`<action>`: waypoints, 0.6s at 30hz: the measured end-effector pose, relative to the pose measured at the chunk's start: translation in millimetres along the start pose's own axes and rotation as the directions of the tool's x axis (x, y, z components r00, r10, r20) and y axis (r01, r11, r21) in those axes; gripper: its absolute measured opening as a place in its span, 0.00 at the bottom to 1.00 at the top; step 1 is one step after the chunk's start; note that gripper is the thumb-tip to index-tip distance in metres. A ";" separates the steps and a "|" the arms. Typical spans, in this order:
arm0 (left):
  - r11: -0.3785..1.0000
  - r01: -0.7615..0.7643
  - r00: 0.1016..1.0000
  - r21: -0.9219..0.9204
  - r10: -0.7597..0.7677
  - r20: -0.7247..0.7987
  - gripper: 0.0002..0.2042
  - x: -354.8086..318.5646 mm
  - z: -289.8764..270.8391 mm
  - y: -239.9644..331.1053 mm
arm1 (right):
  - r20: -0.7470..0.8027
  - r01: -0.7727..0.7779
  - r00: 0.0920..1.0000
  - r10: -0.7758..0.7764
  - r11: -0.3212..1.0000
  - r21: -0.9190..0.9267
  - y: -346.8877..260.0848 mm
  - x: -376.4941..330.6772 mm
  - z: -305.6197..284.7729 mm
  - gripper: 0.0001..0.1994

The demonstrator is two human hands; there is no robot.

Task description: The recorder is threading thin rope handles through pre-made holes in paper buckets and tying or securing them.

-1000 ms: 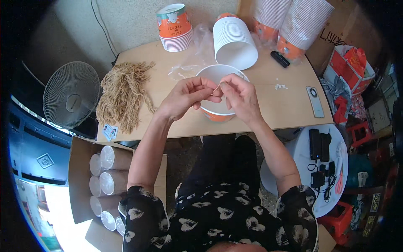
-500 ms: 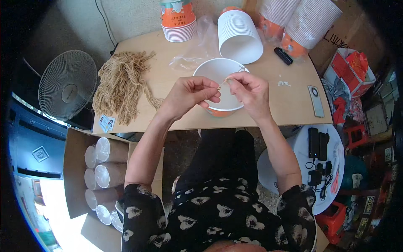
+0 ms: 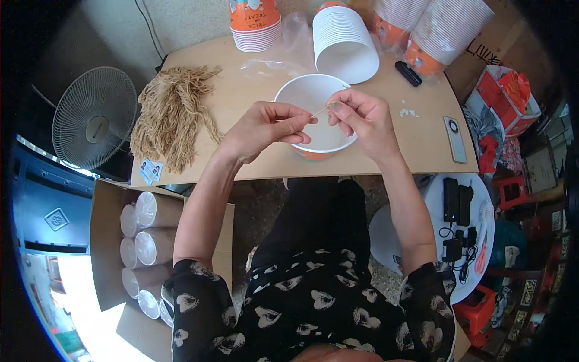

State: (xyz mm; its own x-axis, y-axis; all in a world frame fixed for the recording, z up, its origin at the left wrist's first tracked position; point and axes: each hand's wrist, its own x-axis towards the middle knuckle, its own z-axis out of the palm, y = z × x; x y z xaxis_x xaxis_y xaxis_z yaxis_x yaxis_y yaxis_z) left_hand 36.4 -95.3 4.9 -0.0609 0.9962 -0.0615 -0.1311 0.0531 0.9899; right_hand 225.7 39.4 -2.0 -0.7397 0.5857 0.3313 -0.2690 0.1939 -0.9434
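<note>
A short piece of tan cord stretches between my two hands, above a white-lined paper bucket with an orange outside. My left hand pinches one end between thumb and fingers. The other end sits in the pinch of my right hand. Under them, the bucket stands upright near the table's front edge, its inside partly covered by my hands. To the left lies a heap of tan twisted cords, with a few strands trailing toward my left wrist.
Stacked paper buckets lie along the table's back, beside a clear plastic bag. A black clip-like object and a phone rest at right. Left are a fan and a carton of wrapped cups; chargers sit on a round stool.
Both hands have drawn slightly apart, and the cord between them now shows straighter. The whole view has shifted a little, with the table appearing higher.
</note>
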 end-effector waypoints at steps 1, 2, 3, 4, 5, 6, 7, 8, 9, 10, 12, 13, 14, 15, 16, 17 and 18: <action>1.000 0.002 1.000 0.000 -0.002 -0.002 0.13 -0.3 -0.7 -0.1 | 0.024 -0.019 1.000 0.019 1.000 0.002 -1.6 0.2 -1.0 0.06; 1.000 0.001 1.000 0.004 -0.001 -0.011 0.13 -0.7 -1.6 -0.4 | 0.048 -0.037 0.998 0.037 0.999 0.004 -2.9 0.5 -1.3 0.06; 1.000 0.001 1.000 0.009 -0.001 -0.019 0.13 -1.4 -2.3 -0.6 | 0.050 -0.038 0.998 0.038 0.999 0.006 -3.9 0.8 -0.5 0.06; 1.000 0.002 1.000 0.009 -0.002 -0.018 0.13 -2.1 -2.8 -0.6 | 0.049 -0.064 0.997 0.063 0.998 0.013 -4.7 1.0 -0.4 0.06; 1.000 0.012 1.000 0.013 -0.012 -0.025 0.12 -3.2 -3.5 -0.1 | 0.048 -0.089 0.995 0.088 0.996 0.020 -5.3 1.2 -0.4 0.06; 1.000 0.022 0.999 0.018 -0.021 -0.033 0.12 -3.8 -3.9 -0.1 | 0.047 -0.090 0.995 0.089 0.996 0.021 -5.7 1.4 -0.3 0.06; 1.000 0.023 0.999 0.018 -0.022 -0.032 0.12 -3.9 -3.9 -0.8 | 0.057 -0.091 0.994 0.091 0.996 0.007 -6.4 1.5 -0.2 0.06; 1.000 0.011 0.999 0.006 -0.011 -0.036 0.11 -3.9 -4.0 -2.0 | 0.067 -0.092 0.993 0.092 0.996 -0.006 -6.7 1.7 0.0 0.07; 1.000 -0.001 0.999 -0.004 0.000 -0.039 0.11 -4.1 -4.0 -2.7 | 0.067 -0.093 0.993 0.093 0.996 -0.005 -6.9 2.1 -0.9 0.07; 1.000 0.000 0.999 -0.004 -0.001 -0.039 0.11 -4.0 -2.8 -2.5 | 0.074 -0.089 0.993 0.088 0.996 0.010 -6.9 2.5 -3.2 0.06; 1.000 -0.027 0.998 0.010 0.028 -0.060 0.10 -4.1 1.1 -1.8 | 0.079 -0.085 0.993 0.082 0.996 0.027 -6.4 4.6 -4.8 0.06; 1.000 -0.025 0.998 0.012 0.025 -0.056 0.10 -4.1 2.2 -2.3 | 0.051 -0.107 0.993 0.106 0.994 0.025 -5.9 5.6 -4.2 0.07; 0.996 -0.063 0.995 0.063 0.068 -0.067 0.10 -4.1 3.3 -3.0 | 0.022 -0.130 0.991 0.129 0.991 0.024 -5.5 6.5 -3.5 0.07; 0.988 -0.101 0.991 0.114 0.110 -0.074 0.10 -4.0 4.7 -3.8 | 0.015 -0.129 0.992 0.129 0.991 0.026 -6.0 7.5 -2.4 0.07; 0.988 -0.099 0.992 0.117 0.107 -0.068 0.10 -3.9 5.9 -6.0 | 0.022 -0.159 0.987 0.158 0.986 0.057 -6.7 8.9 -0.2 0.08; 0.984 -0.128 0.986 0.126 0.139 -0.089 0.10 -3.5 7.3 -9.1 | 0.030 -0.189 0.982 0.187 0.978 0.088 -7.4 10.0 1.8 0.09; 0.978 -0.156 0.979 0.136 0.172 -0.109 0.09 -2.7 8.6 -12.0 | 0.023 -0.187 0.982 0.186 0.978 0.090 -7.9 10.8 3.6 0.09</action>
State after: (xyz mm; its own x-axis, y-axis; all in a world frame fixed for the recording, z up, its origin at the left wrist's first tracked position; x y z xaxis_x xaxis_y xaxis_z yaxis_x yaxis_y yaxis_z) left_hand 46.7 -98.0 -5.7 -0.1902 0.9770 0.0959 0.0158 -0.0946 0.9954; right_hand 217.7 41.4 9.1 -0.7907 0.5935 0.1502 -0.1800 0.0092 -0.9836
